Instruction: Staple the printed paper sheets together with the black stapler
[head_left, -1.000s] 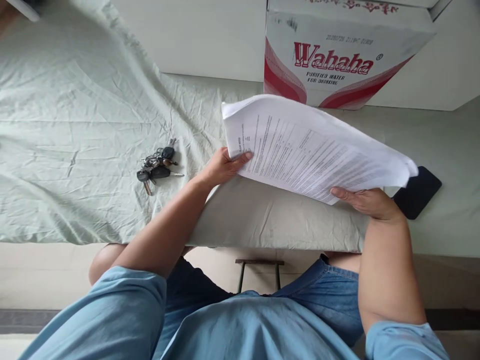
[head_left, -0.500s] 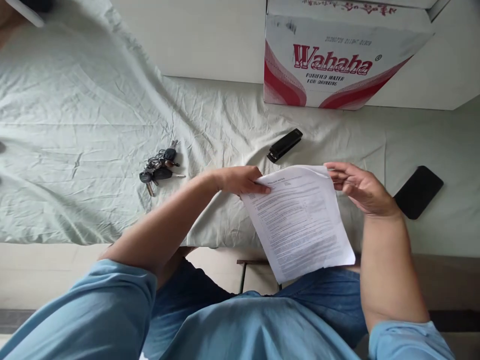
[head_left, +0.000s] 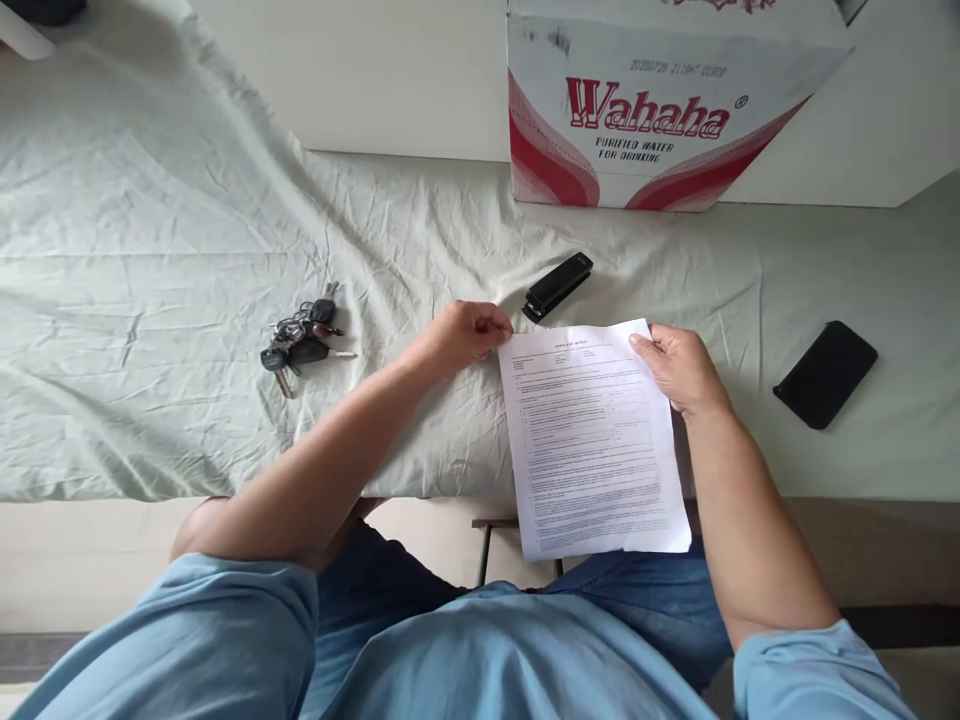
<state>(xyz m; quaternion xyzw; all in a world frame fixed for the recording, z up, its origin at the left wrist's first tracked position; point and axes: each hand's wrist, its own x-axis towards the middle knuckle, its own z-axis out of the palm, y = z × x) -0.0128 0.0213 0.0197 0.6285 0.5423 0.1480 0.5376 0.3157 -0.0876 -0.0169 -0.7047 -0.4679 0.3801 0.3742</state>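
Note:
A printed sheet of paper hangs over the front edge of the cloth-covered table, its text facing me; whether more sheets lie behind it I cannot tell. My left hand is closed at its upper left corner, fingertips pinching the edge. On the upper right corner my right hand is closed, thumb in front and fingers behind. Just beyond the top edge of the paper lies a black stapler, touched by neither hand.
A bunch of keys lies left on the wrinkled pale green cloth. To the right is a black phone. A white and red water carton stands at the back. Part of a white object shows top left.
The paper has turned straighter and flatter toward me. My right hand has closed on its right corner, where its fingers were looser. My left hand has moved up to the left corner.

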